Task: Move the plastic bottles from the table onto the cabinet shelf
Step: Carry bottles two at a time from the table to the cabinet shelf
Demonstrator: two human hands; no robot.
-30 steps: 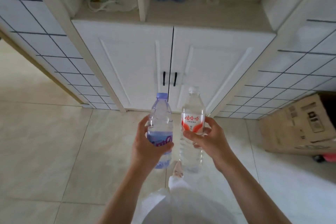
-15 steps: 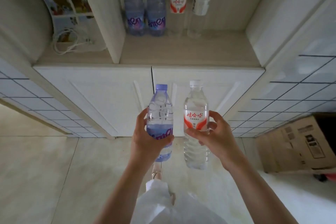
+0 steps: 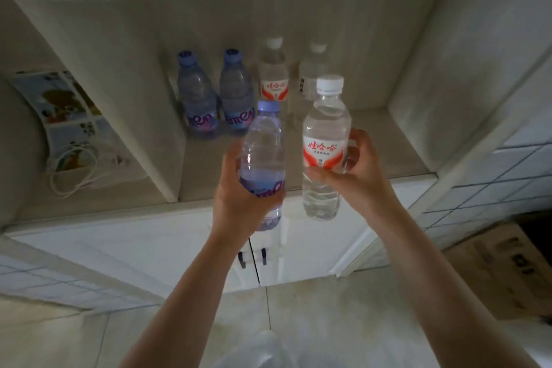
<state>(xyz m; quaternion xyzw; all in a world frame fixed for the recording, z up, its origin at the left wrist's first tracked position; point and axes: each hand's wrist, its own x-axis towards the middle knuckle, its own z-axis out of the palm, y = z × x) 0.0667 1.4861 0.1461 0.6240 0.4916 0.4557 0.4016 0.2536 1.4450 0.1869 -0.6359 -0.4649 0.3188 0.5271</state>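
My left hand (image 3: 239,203) grips a blue-tinted bottle with a purple cap (image 3: 264,152) around its lower half. My right hand (image 3: 358,176) holds a clear bottle with a white cap and red label (image 3: 325,131) around its middle. Both bottles are upright, side by side, just in front of the cabinet shelf (image 3: 388,152). At the back of that shelf stand two blue bottles (image 3: 198,98) (image 3: 237,92) and two clear bottles (image 3: 273,75) (image 3: 312,72); the held clear bottle partly hides the rightmost one.
A vertical divider (image 3: 143,116) bounds the shelf bay on the left; beyond it lie a picture sheet (image 3: 56,98) and a white cable (image 3: 74,170). White cabinet doors (image 3: 167,251) are below. A cardboard box (image 3: 501,266) sits on the floor at right.
Both hands have lifted the two bottles up and forward, from in front of the cabinet doors to shelf level. The view has tilted up, showing the whole shelf bay.
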